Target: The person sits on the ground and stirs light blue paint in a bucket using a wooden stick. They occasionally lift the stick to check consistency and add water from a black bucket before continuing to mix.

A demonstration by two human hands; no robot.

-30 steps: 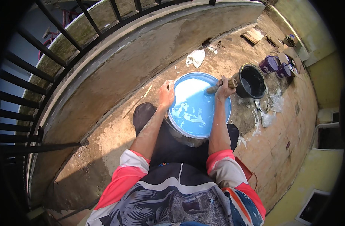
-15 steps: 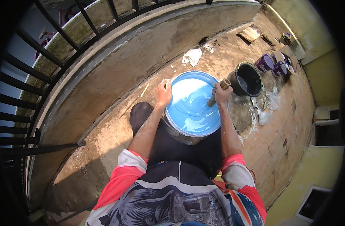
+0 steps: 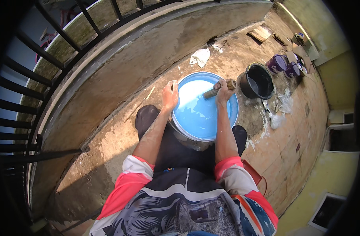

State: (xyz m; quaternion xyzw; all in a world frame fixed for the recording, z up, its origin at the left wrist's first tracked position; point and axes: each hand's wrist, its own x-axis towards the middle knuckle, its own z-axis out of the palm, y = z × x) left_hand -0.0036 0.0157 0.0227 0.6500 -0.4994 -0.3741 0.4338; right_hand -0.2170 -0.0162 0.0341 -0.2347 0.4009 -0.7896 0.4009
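Note:
A large bucket (image 3: 234,114) of light blue paint (image 3: 197,116) stands between my knees. My left hand (image 3: 170,94) is closed on its left rim, with pale smears on the fingers. My right hand (image 3: 224,93) is wrapped round a thick wooden stick (image 3: 210,93) above the right part of the bucket. The stick slants, its lower end at the paint and its blunt upper end sticking out past my fist. Swirls and ripples mark the paint's surface, and bright glare covers its upper left part.
Right of the bucket stands a black pail (image 3: 257,82), with purple paint tubs (image 3: 276,64) beyond. A white rag (image 3: 200,58), clear plastic scraps (image 3: 277,120) and a thin stick (image 3: 140,103) lie on the floor. A low wall (image 3: 121,70) with a black railing runs along the left.
My right hand has moved left over the bucket with the stick, which now leans flatter. A red object has come into view beside my right sleeve. My left hand stays on the rim.

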